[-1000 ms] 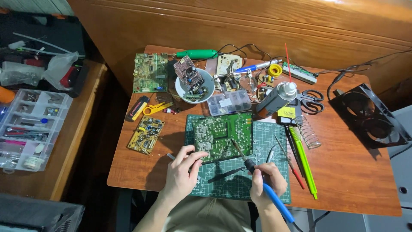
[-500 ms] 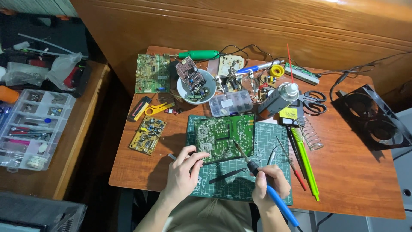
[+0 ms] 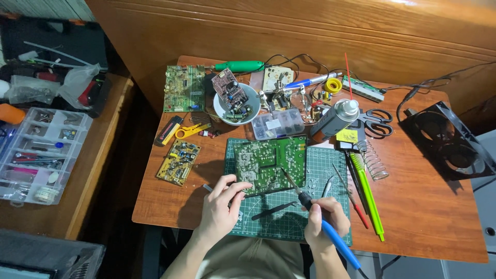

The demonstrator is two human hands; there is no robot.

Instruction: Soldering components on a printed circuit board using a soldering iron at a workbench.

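Your wooden table (image 3: pixel 429 206), green mat (image 3: pixel 268 227) under the green circuit board (image 3: pixel 269 164), your left hand (image 3: pixel 219 206) pinching its edge, your right hand (image 3: pixel 323 223) squeezing the blue soldering iron (image 3: pixel 330 237), white bowl (image 3: pixel 221 108) holding a small board, clear box (image 3: pixel 279 124) with maybe tiny parts

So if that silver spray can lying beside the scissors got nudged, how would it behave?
The spray can lies on its side, so it would probably roll. Clutter around it, like the scissors and parts box, would likely stop it quickly. Weight is unclear.
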